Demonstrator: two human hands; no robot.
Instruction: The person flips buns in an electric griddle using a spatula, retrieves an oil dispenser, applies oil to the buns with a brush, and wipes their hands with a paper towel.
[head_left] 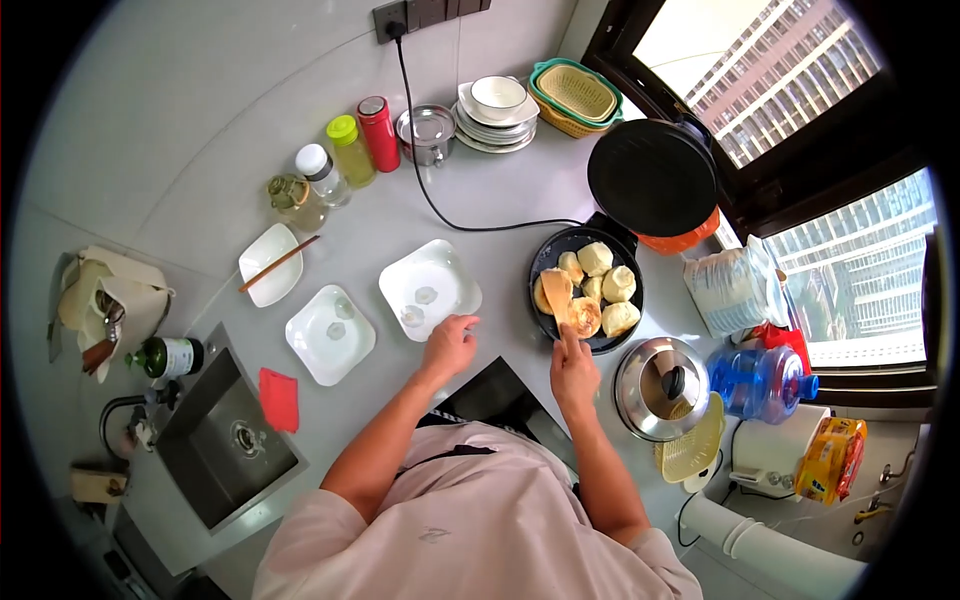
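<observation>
Kitchen, looks like a home one. Grey counter point(500, 275) with built-in sink point(212, 455), electric pan point(572, 240) of buns point(620, 284) corded to wall socket point(432, 12), steel lid point(642, 388), small stack of plates point(496, 138), baskets point(575, 92), utensil holder point(143, 298). Tower blocks point(775, 85) outside window point(765, 195).

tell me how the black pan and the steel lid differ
The black pan is dark, while the steel lid is shiny silver. The black pan sits open side up, holding buns; the steel lid sits dome up, with a dark knob on top. Both are round.
</observation>
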